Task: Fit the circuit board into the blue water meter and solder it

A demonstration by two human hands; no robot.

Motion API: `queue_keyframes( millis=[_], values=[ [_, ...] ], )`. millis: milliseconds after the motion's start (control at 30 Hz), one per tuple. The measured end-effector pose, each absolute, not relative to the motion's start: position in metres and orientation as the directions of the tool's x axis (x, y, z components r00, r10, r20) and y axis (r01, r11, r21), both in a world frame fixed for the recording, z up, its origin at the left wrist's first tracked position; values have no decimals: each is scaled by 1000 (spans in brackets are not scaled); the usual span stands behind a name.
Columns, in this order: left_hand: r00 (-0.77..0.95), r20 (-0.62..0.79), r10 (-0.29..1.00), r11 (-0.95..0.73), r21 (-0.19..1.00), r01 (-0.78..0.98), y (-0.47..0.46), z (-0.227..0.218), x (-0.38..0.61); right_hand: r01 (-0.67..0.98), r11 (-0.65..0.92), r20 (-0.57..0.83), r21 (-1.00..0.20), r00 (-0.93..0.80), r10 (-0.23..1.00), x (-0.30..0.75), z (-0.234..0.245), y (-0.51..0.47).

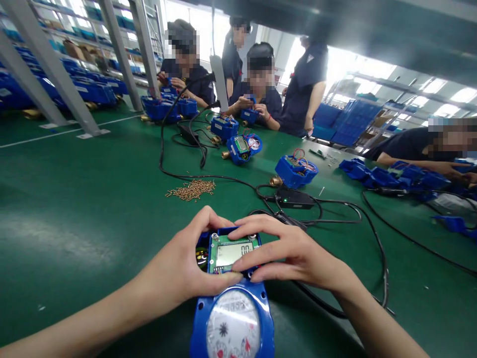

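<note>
A blue water meter (233, 318) lies on the green table (82, 223) right in front of me, its round dial nearest to me. A green circuit board with a small LCD screen (231, 252) sits in the meter's open upper housing. My left hand (186, 263) wraps the left side of the housing, thumb laid along the board's lower edge. My right hand (294, 256) reaches over from the right, with fingers resting on the board's top and bottom edges. Both hands press on the board.
A pile of small brass screws (193, 189) lies beyond my hands. A black adapter box (294, 198) and black cables (372, 238) trail to the right. More open blue meters (296, 170) stand farther back, where several people work. Blue covers (376, 175) are heaped at right.
</note>
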State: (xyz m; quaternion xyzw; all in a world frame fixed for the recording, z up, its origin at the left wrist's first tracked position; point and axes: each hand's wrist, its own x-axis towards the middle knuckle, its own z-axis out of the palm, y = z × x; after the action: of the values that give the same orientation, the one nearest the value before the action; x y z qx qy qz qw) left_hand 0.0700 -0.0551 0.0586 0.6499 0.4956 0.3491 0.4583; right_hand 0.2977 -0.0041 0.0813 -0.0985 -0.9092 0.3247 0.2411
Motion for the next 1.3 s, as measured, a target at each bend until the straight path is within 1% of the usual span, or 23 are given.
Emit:
queue_keyframes(
  millis=[167,300,500,600,667,800,900,1067,1300],
  values=[
    [267,-13,963,-73,948,310,-56,57,68,-14,760,411,-650,-847,337,298,74,-8],
    [273,-45,961,-34,961,276,-56,55,66,-17,781,444,-625,-830,337,296,71,-8],
    [361,-113,925,24,970,243,-52,55,56,9,802,433,-597,-838,332,296,73,-10],
    [434,-98,896,0,976,219,-51,57,49,22,809,430,-587,-838,335,297,72,-12],
    [462,-76,883,-41,970,238,-51,58,46,41,809,426,-586,-834,350,299,71,-14],
    [438,-1,899,-159,931,328,-54,59,44,75,807,427,-585,-818,385,300,69,-16],
    [418,54,907,-237,886,399,-55,59,41,80,812,432,-578,-814,388,300,68,-17],
    [519,-9,855,-265,852,451,-50,61,31,78,820,422,-567,-827,371,302,68,-15],
    [528,-42,848,-226,873,433,-52,63,35,71,822,428,-565,-827,365,304,68,-15]
  ],
)
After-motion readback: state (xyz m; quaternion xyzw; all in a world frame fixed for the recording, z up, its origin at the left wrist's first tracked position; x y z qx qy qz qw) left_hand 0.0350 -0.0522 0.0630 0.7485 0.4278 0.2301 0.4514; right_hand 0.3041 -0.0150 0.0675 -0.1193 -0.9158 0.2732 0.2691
